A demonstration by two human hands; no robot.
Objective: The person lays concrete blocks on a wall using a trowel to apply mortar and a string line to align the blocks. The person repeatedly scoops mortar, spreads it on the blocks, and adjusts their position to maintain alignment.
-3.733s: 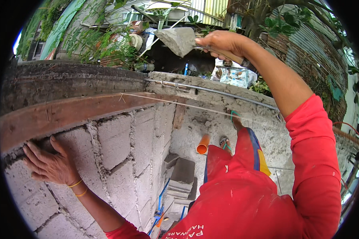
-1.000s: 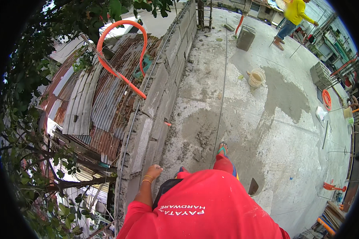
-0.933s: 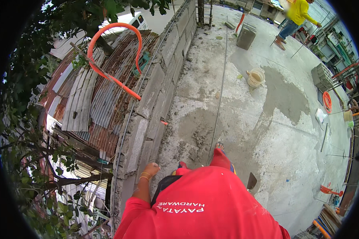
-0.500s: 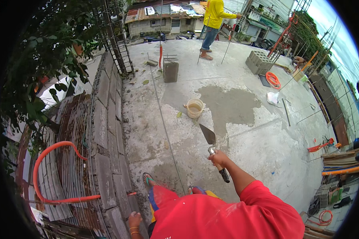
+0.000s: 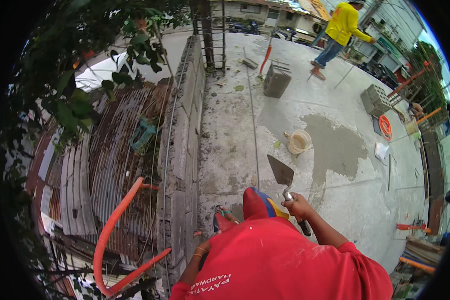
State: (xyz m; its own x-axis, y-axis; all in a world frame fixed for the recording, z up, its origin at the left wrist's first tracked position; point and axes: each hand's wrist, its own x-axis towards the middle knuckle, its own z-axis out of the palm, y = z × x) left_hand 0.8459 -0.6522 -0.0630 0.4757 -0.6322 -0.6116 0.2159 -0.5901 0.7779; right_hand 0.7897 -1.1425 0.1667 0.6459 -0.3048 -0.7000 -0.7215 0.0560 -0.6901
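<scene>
My right hand [image 5: 298,207] is closed around the handle of a pointed masonry trowel [image 5: 281,171], whose grey blade points up and to the left over the concrete. Just beyond the blade stands a white bucket [image 5: 299,142] with greyish contents. My left hand [image 5: 203,247] is low beside my red shirt, close to a hollow-block wall [image 5: 177,170]. Its fingers are largely hidden by my body, and I cannot see anything held there. A thin steel rod [image 5: 254,130] lies along the concrete floor [image 5: 230,125] ahead of my feet.
An orange corrugated hose [image 5: 107,230] loops over the wall above rusty roofing sheets [image 5: 120,165]. A wet patch [image 5: 335,145] spreads right of the bucket. Concrete blocks [image 5: 277,79] stand ahead. A person in yellow [image 5: 341,27] is farther off; upright bars rise from the slab.
My view has swung left, so the bucket and the person in yellow sit farther right. My knee has come forward, and my left hand has shifted in against my body. The trowel stays in my right hand.
</scene>
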